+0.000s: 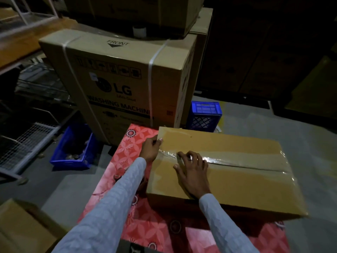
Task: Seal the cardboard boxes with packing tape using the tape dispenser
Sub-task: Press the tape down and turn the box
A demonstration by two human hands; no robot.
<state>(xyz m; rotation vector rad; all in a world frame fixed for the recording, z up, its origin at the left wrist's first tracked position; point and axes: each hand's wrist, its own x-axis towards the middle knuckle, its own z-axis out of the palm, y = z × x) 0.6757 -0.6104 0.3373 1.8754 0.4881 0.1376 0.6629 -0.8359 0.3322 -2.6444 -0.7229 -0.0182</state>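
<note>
The biggest thing in front of you is the LG washing machine carton (120,79) at twelve o'clock, strapped with white bands, with more cartons stacked on top and behind it in the dark. Below it, at the centre of your view and running off toward four o'clock, lies the cardboard box (228,181) you are sealing, flaps closed, resting on a red floral-patterned cloth (127,154) spread over the surface.

The relation that matters is this: the strip of clear packing tape (237,161) follows the centre seam, its long axis running from nine o'clock to three o'clock across the lid. Your right hand (191,172) sits on that strip near its nine o'clock end, fingers slightly bent and spread, pressing down, not grasping anything. The wrinkled part of the tape lies just at those fingertips toward nine; the smoother run stretches away toward three. Your left hand (151,148) is at the box's nine o'clock edge, thumb over the top corner, fingers curled round the side, holding the box steady. So the right hand is the nearer one for smoothing along the seam, I judge.

No tape dispenser is in view.

Around you: a grey floor, a blue crate (73,145) at nine o'clock, another blue crate (205,114) at one o'clock, and wire racks (23,139) far to nine.
</note>
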